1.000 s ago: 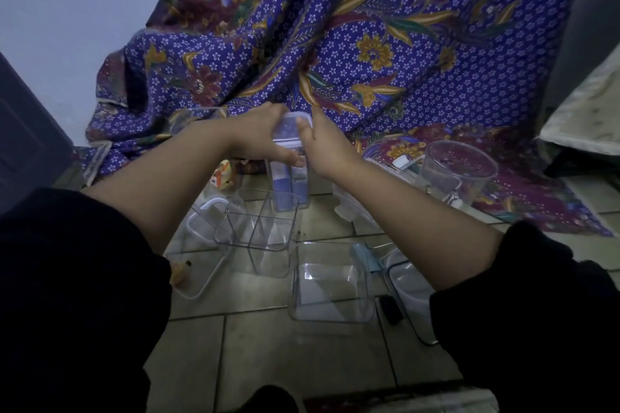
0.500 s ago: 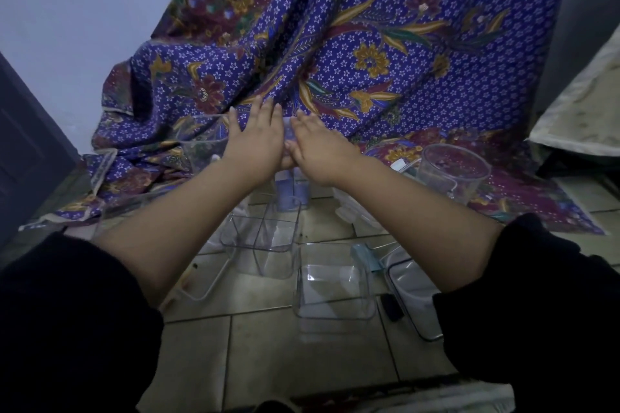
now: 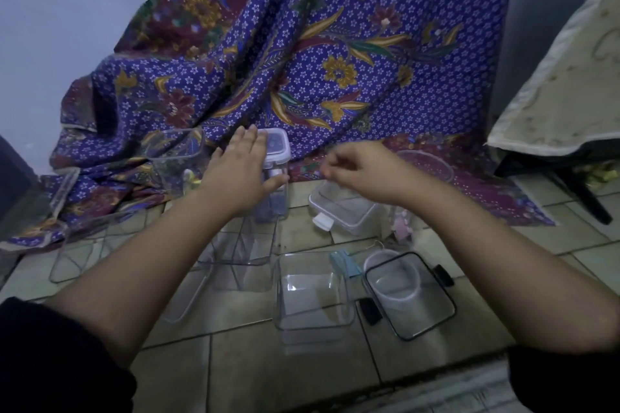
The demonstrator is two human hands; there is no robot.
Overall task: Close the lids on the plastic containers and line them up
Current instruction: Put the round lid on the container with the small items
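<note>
A tall clear container with a pale lid stands on the tiles at the edge of the patterned cloth. My left hand lies on the lid's left side with straight fingers, its thumb across the container's front. Lifted off to the right, my right hand hovers with loosely curled fingers that hold nothing. An open square container and a divided clear container stand nearer me. A low container with a white latch sits under my right wrist. A black-rimmed lid lies at the right.
An open tall clear container stands left of my left hand. A round clear jug sits on the purple batik cloth. Flat clear pieces lie at the left. A covered piece of furniture stands on the right.
Both hands were pressing down on the tall container's lid. My right hand has since lifted off and drawn to the right, while my left hand stays on the lid.
</note>
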